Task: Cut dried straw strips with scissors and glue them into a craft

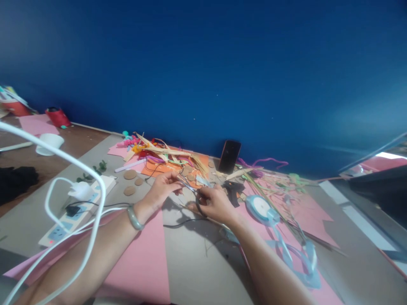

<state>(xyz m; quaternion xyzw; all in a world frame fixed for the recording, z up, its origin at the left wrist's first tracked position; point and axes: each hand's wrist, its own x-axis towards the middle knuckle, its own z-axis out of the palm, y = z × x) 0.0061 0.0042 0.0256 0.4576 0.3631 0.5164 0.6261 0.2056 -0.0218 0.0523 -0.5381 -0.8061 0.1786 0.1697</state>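
Note:
My left hand [163, 189] is closed in a pinch on a thin strip of dried leaf [186, 183], with a pale green bangle [135, 217] on its wrist. My right hand [215, 203] is closed around scissors [194, 195], whose blades point left toward the strip. Both hands meet over the grey table [190, 262], just in front of a pile of dried leaf strips, pipe cleaners and pompoms [159, 154] lying on orange paper [152, 169].
Pink paper sheets [143, 262] lie left and right of my arms. A light blue ribbon spool [261, 207] trails ribbon toward me. A dark phone [229, 156] leans on the blue wall. A power strip [76, 212] with white cables, brown discs [129, 174] and a white cup [49, 143] sit left.

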